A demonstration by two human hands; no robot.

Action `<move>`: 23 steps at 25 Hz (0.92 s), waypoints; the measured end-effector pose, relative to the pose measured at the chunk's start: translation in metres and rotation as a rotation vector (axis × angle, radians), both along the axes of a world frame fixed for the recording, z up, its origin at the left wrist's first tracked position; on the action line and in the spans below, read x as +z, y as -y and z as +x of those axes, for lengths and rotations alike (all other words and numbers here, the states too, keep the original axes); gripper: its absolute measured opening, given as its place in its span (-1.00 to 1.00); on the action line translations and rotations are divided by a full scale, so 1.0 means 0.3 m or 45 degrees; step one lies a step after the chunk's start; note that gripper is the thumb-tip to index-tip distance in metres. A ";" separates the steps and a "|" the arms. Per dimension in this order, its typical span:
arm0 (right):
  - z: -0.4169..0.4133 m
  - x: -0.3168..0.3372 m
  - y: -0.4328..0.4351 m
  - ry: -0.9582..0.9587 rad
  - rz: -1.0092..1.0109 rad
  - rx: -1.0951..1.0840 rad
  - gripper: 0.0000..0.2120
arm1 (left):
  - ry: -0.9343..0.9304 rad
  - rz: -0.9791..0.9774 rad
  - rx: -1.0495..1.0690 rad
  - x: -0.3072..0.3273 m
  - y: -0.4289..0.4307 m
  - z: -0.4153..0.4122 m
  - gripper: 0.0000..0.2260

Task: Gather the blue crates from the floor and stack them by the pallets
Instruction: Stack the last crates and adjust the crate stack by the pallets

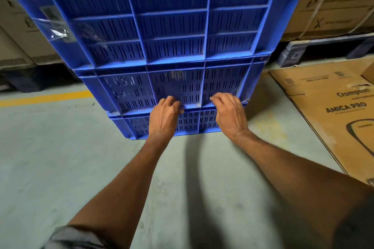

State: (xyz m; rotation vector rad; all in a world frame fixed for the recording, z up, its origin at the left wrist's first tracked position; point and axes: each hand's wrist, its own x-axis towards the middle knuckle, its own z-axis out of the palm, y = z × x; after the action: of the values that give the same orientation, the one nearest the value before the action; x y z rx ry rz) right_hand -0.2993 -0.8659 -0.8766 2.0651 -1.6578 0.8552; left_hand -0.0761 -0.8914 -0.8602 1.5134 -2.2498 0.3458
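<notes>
**A:** What is on the far left?
**B:** Brown cartons [18, 26] stand there, with a yellow line [46, 97] painted on the grey floor [50, 157] in front of them.

**A:** And the crates?
**B:** They are stacked in the middle, standing on the floor. The top crate [162, 16] sits on the middle crate [131, 89], which sits on the bottom crate [188, 121]. The stack seems to lean towards the camera.

**A:** Where are the hands?
**B:** Both are low on the near side. The left hand [164, 117] hooks its curled fingers over the bottom crate's upper rim, with the thumb tucked under it. Just beside it, the right hand [228, 113] curls its fingers, held close together, onto the same rim. Its thumb is hidden.

**A:** And to the right?
**B:** Strapped cartons [334, 0] rest on a blue pallet [293, 54]. Nearer, a flattened carton [334, 107] printed "Crompton AMICA PRO" lies on the floor just beside the stack.
</notes>
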 end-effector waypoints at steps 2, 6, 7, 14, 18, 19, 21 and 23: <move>-0.019 -0.087 0.013 -0.083 0.040 0.004 -0.63 | 0.021 0.009 0.008 -0.060 0.020 0.008 -0.79; -0.025 -0.155 0.045 -0.182 -0.179 -0.001 -0.75 | 0.091 -0.151 -0.054 -0.130 0.039 0.028 -0.67; -0.025 -0.152 0.058 -0.210 -0.240 -0.007 -0.84 | 0.114 -0.190 -0.065 -0.136 0.048 0.034 -0.65; -0.007 -0.153 0.078 -0.224 -0.318 -0.101 -0.94 | 0.135 -0.324 -0.047 -0.158 0.041 0.036 -0.67; -0.027 -0.142 0.074 -0.321 -0.290 -0.090 -0.93 | 0.204 -0.280 -0.056 -0.140 0.032 0.038 -0.60; -0.025 -0.137 0.080 -0.309 -0.283 -0.107 -0.91 | 0.213 -0.280 -0.041 -0.139 0.028 0.035 -0.60; -0.010 -0.132 0.079 -0.219 -0.230 -0.126 -0.87 | 0.162 -0.278 0.017 -0.135 0.023 0.020 -0.63; 0.014 -0.121 0.042 0.054 -0.114 -0.070 -0.90 | -0.036 -0.233 0.090 -0.128 0.000 -0.012 -0.77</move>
State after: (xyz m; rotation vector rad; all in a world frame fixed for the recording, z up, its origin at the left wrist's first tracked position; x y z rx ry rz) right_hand -0.2952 -0.8785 -0.9129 1.9461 -1.6587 0.9435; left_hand -0.0798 -0.8913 -0.8987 1.4945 -2.0842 0.5319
